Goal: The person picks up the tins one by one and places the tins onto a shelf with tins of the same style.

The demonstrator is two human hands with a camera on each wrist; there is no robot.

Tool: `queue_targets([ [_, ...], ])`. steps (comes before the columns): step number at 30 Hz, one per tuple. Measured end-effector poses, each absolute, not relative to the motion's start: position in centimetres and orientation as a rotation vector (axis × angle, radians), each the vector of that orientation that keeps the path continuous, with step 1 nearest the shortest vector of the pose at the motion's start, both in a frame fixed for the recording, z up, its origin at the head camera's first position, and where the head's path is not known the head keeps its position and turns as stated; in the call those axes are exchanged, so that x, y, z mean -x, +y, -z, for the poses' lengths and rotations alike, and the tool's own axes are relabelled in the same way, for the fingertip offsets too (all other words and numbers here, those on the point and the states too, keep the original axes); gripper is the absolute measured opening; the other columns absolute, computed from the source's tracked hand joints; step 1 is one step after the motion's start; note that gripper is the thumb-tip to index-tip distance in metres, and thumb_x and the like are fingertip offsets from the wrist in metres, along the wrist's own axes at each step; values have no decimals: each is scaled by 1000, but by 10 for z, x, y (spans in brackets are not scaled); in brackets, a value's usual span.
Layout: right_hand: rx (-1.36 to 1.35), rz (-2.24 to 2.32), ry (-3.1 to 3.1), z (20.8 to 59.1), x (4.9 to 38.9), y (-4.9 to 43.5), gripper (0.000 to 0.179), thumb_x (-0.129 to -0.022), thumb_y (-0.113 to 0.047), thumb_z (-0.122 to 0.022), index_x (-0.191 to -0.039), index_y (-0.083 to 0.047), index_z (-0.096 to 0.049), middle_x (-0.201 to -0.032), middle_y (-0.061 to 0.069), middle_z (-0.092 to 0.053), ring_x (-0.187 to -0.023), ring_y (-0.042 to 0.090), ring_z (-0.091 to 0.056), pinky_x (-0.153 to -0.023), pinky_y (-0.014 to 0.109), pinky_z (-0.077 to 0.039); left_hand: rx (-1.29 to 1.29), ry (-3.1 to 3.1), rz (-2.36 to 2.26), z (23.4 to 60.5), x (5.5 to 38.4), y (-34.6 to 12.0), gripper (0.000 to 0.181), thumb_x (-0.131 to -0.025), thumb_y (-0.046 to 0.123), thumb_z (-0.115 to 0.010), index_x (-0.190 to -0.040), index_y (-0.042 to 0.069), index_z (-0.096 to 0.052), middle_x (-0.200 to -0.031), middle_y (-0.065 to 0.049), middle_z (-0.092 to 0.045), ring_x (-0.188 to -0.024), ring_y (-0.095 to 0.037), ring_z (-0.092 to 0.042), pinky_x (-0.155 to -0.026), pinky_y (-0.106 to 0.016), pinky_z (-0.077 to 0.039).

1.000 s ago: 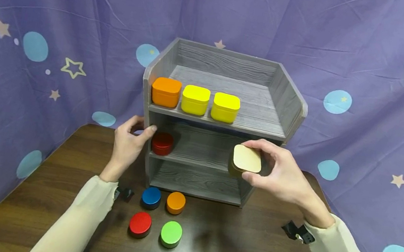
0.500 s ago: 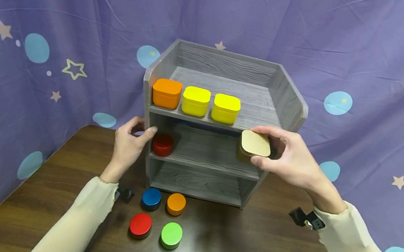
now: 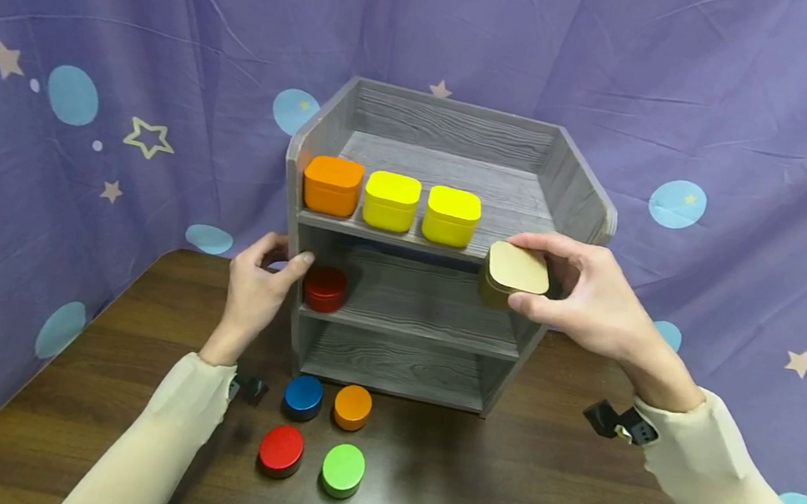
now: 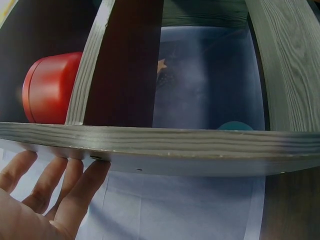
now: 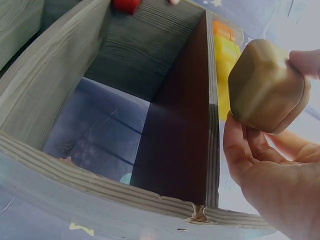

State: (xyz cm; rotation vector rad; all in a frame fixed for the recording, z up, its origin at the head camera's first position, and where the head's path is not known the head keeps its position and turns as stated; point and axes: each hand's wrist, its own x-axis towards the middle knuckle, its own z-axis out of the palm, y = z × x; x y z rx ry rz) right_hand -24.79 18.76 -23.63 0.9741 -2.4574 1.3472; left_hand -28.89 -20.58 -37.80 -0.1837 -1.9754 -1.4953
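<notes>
A gold, rounded-square tin is in my right hand, held between thumb and fingers with its lid up. It is in front of the right end of the top shelf's front edge, right of two yellow tins and an orange tin. My left hand touches the left side of the grey wooden shelf unit; its fingertips press the outer face in the left wrist view. Just inside that side, a round red tin stands on the middle shelf.
On the wooden table before the unit stand round tins: blue, orange, red and green. Raised side walls bound the top shelf. A purple patterned curtain hangs behind.
My right hand has raised the gold tin and shifted it slightly right, from in front of the middle shelf to the top shelf's edge. My left hand has stayed at the unit's side.
</notes>
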Motion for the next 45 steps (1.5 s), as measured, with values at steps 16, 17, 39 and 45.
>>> queue_targets([
  [16, -841, -1405, -2537, 225, 265, 184, 53, -89, 0, -78, -141, -1, -70, -119, -8, -74, -100, 6, -69, -89, 13, -54, 186, -1975, 1489, 378, 288, -206, 25, -94, 19, -80, -107, -2, -77, -99, -19, -74, -89, 5, -66, -76, -10, -53],
  [17, -837, -1406, -2542, 224, 267, 183, 53, -89, -1, -78, -141, -2, -69, -119, -8, -74, -100, 6, -69, -89, 13, -54, 185, -1974, 1488, 378, 288, -206, 25, -94, 19, -80, -107, -2, -78, -99, -19, -74, -88, 5, -66, -76, -10, -53],
  [39, -687, -1353, -2650, 213, 278, 169, 55, -88, -7, -71, -143, -9, -69, -105, -6, -70, -94, 10, -62, -82, 19, -50, 199, -1980, 1486, 378, 289, -206, 27, -94, 18, -80, -111, -3, -77, -103, -26, -74, -90, 6, -65, -77, -8, -52],
  [45, -638, -1378, -2670, 211, 279, 166, 55, -88, -6, -68, -143, -9, -68, -104, -5, -69, -93, 10, -60, -81, 20, -49, 197, -1979, 1491, 379, 288, -206, 26, -94, 18, -80, -110, -2, -77, -103, -26, -74, -89, 6, -65, -78, -7, -52],
])
